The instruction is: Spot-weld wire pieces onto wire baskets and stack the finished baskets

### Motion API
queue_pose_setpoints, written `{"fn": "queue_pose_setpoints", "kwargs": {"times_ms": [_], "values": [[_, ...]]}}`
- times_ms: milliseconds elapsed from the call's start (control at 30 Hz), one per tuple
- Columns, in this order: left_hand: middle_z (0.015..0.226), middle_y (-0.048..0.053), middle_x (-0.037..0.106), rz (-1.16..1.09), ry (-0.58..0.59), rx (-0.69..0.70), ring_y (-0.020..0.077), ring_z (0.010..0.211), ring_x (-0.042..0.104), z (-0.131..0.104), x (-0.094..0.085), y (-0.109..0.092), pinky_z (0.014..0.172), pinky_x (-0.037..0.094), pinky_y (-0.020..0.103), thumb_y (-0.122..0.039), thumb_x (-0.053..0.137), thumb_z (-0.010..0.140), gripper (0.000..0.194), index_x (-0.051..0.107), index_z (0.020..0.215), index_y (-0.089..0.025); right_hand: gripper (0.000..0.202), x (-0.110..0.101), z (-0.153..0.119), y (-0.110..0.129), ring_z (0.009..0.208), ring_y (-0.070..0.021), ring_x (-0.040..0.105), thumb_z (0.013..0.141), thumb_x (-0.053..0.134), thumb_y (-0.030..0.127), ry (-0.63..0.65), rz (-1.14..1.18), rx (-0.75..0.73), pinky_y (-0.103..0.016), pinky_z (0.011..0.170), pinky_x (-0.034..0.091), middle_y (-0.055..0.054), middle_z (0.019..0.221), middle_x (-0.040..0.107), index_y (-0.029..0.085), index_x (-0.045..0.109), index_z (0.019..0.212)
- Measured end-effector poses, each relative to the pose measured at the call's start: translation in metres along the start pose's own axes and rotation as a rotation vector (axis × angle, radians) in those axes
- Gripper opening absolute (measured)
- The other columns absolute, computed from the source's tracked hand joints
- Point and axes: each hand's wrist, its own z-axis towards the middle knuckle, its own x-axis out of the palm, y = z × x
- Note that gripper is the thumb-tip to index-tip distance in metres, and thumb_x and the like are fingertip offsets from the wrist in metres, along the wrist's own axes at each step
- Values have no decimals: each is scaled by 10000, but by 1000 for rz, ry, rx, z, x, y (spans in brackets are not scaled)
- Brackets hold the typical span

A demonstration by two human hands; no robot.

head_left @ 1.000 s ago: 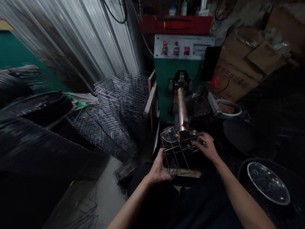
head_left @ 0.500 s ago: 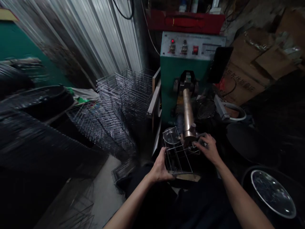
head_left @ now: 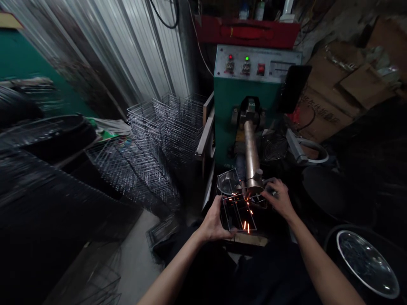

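A wire frame (head_left: 235, 207) of thin metal rods sits under the tip of a spot welder's copper-coloured electrode arm (head_left: 252, 152). My left hand (head_left: 213, 222) is closed round the frame's left side, thumb up along the edge. At the frame's right end, beside the electrode tip, my right hand (head_left: 279, 197) pinches the wire; its fingertips are partly in shadow. Orange sparks (head_left: 246, 226) fly from the contact point and drop over the frame. Behind stands the green welder (head_left: 246, 89), its red and green lamps lit.
Stacked wire racks (head_left: 165, 127) rise on the left by a corrugated metal wall (head_left: 127, 51). A black phone (head_left: 294, 89) is mounted on the welder's right side. Cardboard boxes (head_left: 330, 101) lie at the back right. A shiny round lid (head_left: 367, 262) is at lower right.
Sparks have appeared at the electrode tip, and the green lamp on the panel has come on. Both hands and the wire frame have stayed almost in place.
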Motion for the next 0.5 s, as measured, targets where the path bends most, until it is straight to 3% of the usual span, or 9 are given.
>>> {"fn": "queue_pose_setpoints", "kwargs": {"times_ms": [200,367,500], "values": [[1307,104,531,9,24,1,332,1204,599,0,-2,2,1095,511,499,-230,894,499,1073,347,1422,-205,503,-5,-1,-4,942,-293,594,922,597,701,-26,59,10,-421,840,443,-85,922,669,244,642,716],[1315,101,527,32,47,18,334,1229,592,4,-6,1,1114,506,510,-230,894,511,1046,361,1411,-210,492,-14,-1,-18,900,-259,609,917,602,686,-62,237,129,-379,847,464,-73,905,648,228,623,739],[1343,116,538,-21,26,13,335,1252,588,3,-3,-8,1150,472,535,-250,873,550,1013,350,1416,-204,502,-19,-9,-36,921,-249,613,890,603,720,-83,340,240,-358,849,483,-63,941,662,219,632,862]]}}
